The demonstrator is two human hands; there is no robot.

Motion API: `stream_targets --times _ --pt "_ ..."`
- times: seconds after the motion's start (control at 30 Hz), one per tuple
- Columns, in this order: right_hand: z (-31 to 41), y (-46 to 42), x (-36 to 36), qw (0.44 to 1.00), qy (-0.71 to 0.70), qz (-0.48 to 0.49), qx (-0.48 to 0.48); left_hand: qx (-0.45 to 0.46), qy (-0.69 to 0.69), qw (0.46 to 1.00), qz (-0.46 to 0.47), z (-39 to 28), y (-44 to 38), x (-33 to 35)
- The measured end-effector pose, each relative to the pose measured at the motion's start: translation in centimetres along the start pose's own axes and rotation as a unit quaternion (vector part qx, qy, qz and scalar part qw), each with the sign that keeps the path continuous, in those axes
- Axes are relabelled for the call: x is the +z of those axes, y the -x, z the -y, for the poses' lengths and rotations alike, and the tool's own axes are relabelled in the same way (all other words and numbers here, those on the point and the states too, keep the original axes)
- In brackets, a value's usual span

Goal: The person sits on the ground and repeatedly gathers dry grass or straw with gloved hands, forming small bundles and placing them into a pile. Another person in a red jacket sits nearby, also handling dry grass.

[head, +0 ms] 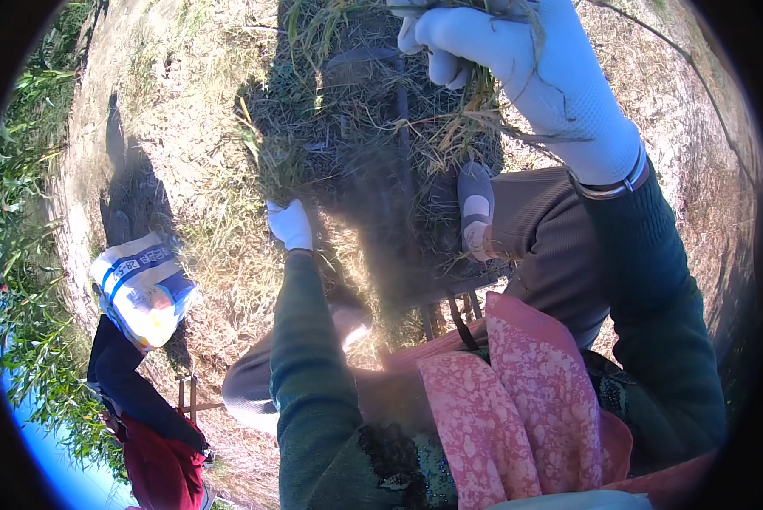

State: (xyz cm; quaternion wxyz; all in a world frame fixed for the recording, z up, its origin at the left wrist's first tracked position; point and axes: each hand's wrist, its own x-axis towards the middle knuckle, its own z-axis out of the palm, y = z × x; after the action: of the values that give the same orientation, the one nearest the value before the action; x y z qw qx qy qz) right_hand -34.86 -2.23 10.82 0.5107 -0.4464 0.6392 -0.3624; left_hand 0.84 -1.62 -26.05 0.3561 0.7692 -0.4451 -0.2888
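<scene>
My right hand (483, 51), in a white knit glove with a bangle at the wrist, is raised at the upper right. Its fingers are curled around a bunch of dry grass stalks (483, 95), and the loose ends hang below the palm. Lower and to the left, my left hand (290, 224), also gloved in white, closes at the edge of a tangled grass clump (283, 162). Exactly what its fingertips pinch is hidden by shadow. Between both hands lies a shaded heap of cut grass (356, 127), with a dark bar (402, 115) running through it.
My shoe (475, 191) stands right of the heap. A dark metal frame (464, 309) is near my lap. At left, another person in red (165, 459) is beside a white and blue sack (142, 287). Leafy green plants (24, 255) line the far left. A thin branch (690, 60) curves at right.
</scene>
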Motion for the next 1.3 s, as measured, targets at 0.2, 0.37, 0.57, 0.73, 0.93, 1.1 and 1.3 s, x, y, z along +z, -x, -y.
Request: stream_targets --times 0.2,0.37,0.57,0.73,0.93,1.1,1.3 --pt "-1.9 -1.4 -0.3 0.994 -0.066 -0.033 -0.077 0.299 -0.205 0.888 0.281 -6.7 6.1 13.4" --pt "-1.6 -2.3 0.3 0.995 -0.046 -0.079 -0.049 0.428 -0.354 0.804 0.213 -13.3 4.7 18.5" --pt "-4.1 -4.4 0.4 0.985 0.016 -0.007 -0.171 0.365 -0.527 0.701 0.311 -16.9 -0.6 20.0" --pt "-3.5 -4.5 2.7 0.984 0.007 0.01 -0.18 0.382 -0.479 0.749 0.251 -12.2 0.7 19.5" --pt "-0.5 -2.5 4.4 1.0 -0.02 -0.022 -0.009 0.14 -0.107 0.983 0.041 -7.9 7.4 11.3" --pt "-1.3 -2.4 5.1 0.997 -0.056 0.032 -0.05 -0.107 -0.282 0.939 -0.163 3.8 5.6 2.5" --pt "0.1 -1.8 6.9 0.999 0.021 0.03 -0.002 -0.103 -0.308 0.941 0.091 5.7 6.1 0.3"
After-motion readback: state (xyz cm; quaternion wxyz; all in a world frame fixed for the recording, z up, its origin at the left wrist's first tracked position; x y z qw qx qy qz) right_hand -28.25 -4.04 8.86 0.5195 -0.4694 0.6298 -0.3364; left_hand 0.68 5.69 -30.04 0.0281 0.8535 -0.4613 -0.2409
